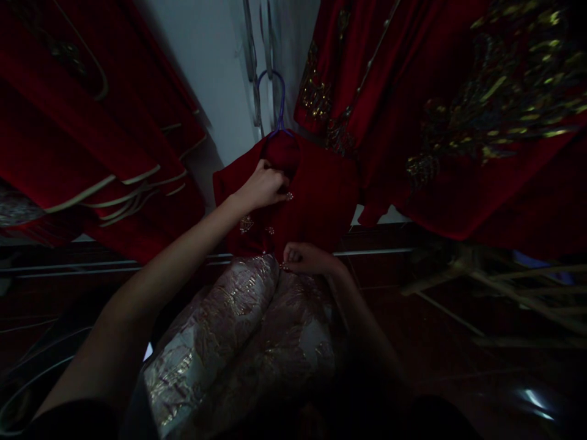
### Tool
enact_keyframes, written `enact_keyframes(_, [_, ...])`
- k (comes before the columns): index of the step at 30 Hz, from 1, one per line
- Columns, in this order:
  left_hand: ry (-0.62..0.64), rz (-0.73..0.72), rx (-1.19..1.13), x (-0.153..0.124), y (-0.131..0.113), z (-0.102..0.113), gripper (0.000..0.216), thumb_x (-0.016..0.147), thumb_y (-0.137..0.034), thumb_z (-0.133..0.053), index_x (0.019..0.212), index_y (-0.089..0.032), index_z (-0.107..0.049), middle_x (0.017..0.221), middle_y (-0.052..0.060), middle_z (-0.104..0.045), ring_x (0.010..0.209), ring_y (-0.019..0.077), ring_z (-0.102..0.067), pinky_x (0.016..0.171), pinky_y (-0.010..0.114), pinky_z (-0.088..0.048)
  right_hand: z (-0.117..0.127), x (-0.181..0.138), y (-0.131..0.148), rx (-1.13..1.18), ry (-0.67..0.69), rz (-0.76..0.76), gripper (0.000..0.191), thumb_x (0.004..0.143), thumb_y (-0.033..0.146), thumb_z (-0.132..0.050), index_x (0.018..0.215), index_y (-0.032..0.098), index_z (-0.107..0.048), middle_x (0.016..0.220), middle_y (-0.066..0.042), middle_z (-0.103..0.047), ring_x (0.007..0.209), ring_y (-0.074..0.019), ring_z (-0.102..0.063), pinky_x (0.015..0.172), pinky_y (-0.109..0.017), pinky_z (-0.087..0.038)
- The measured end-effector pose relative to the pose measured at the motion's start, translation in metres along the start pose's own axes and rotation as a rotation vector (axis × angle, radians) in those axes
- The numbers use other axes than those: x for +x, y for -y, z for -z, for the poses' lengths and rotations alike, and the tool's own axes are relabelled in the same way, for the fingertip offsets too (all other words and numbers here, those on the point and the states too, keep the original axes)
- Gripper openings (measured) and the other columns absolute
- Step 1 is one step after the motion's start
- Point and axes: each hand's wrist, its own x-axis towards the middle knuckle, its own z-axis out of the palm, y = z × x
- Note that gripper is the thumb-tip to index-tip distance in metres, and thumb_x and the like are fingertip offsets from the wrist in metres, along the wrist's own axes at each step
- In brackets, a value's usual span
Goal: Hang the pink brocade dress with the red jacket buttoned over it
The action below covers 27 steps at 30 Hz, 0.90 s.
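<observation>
A dress with a red top (325,189) and a shiny brocade skirt (220,311) hangs in front of me from a purple hanger (282,101). My left hand (266,185) is closed on the red top's front edge below the neckline, beside a small sparkling button (289,196). At the waist, where red cloth meets brocade, my right hand (308,258) is pinched close to another small shiny button (285,267). Its fingertips are dim, so the exact hold is hard to see. A beaded ornament (246,224) lies on the top's left side.
Red garments with pale trim (132,183) hang at the left. More red cloth with gold sequins (495,104) hangs at the right. A wooden rack (458,269) stands low on the right, above the dark tiled floor (380,293). Behind is a pale wall (206,67).
</observation>
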Motion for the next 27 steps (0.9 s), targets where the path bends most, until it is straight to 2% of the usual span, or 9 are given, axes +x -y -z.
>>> enact_keyframes(3, [-0.018, 0.002, -0.001, -0.006, 0.003, -0.001, 0.029, 0.082, -0.044, -0.06, 0.089, -0.017, -0.069, 0.088, 0.007, -0.069, 0.091, 0.0221, -0.061, 0.097, 0.043, -0.029, -0.004, 0.003, -0.004, -0.009, -0.02, 0.019, 0.013, 0.077, 0.026, -0.063, 0.084, 0.018, -0.056, 0.071, 0.002, -0.059, 0.065, -0.0093, -0.055, 0.058, -0.02, -0.042])
enact_keyframes(7, [0.135, -0.078, -0.098, -0.012, 0.003, 0.004, 0.029, 0.084, -0.042, -0.057, 0.088, -0.016, -0.069, 0.081, 0.006, -0.07, 0.079, 0.0182, -0.062, 0.082, 0.033, -0.037, -0.005, 0.004, -0.003, -0.008, 0.013, 0.009, 0.013, 0.077, 0.025, -0.064, 0.084, 0.017, -0.056, 0.07, 0.002, -0.059, 0.065, -0.0095, -0.055, 0.058, -0.02, -0.041])
enact_keyframes(10, [0.19, -0.087, -0.184, -0.015, 0.006, 0.013, 0.026, 0.086, -0.037, -0.054, 0.09, -0.016, -0.07, 0.077, 0.005, -0.07, 0.071, 0.0146, -0.061, 0.074, 0.028, -0.037, -0.005, 0.004, -0.001, -0.016, 0.01, 0.004, 0.012, 0.077, 0.025, -0.064, 0.083, 0.017, -0.056, 0.068, 0.003, -0.059, 0.064, -0.0093, -0.054, 0.057, -0.02, -0.041])
enact_keyframes(16, [0.261, -0.093, -0.294, -0.013, 0.02, 0.026, 0.029, 0.086, -0.035, -0.053, 0.102, -0.019, -0.071, 0.088, 0.002, -0.073, 0.072, 0.0118, -0.063, 0.072, 0.025, -0.037, -0.005, 0.004, -0.001, 0.01, 0.007, 0.012, 0.015, 0.077, 0.026, -0.065, 0.084, 0.017, -0.055, 0.069, 0.003, -0.058, 0.064, -0.009, -0.053, 0.056, -0.019, -0.04])
enact_keyframes(22, [0.184, -0.064, -0.131, -0.012, 0.008, 0.028, 0.025, 0.084, -0.036, -0.055, 0.098, -0.025, -0.073, 0.088, 0.001, -0.073, 0.083, 0.0162, -0.066, 0.077, 0.027, -0.04, -0.006, 0.003, -0.001, 0.018, -0.009, 0.019, 0.017, 0.077, 0.029, -0.065, 0.084, 0.017, -0.054, 0.07, 0.002, -0.058, 0.065, -0.0094, -0.054, 0.057, -0.02, -0.041])
enact_keyframes(27, [0.097, -0.06, 0.016, -0.017, -0.001, 0.014, 0.024, 0.085, -0.031, -0.051, 0.092, -0.021, -0.072, 0.087, 0.005, -0.072, 0.087, 0.019, -0.066, 0.077, 0.03, -0.045, -0.004, 0.001, 0.001, -0.005, -0.03, 0.041, 0.018, 0.079, 0.031, -0.063, 0.086, 0.018, -0.054, 0.072, 0.002, -0.057, 0.066, -0.0093, -0.053, 0.058, -0.02, -0.041])
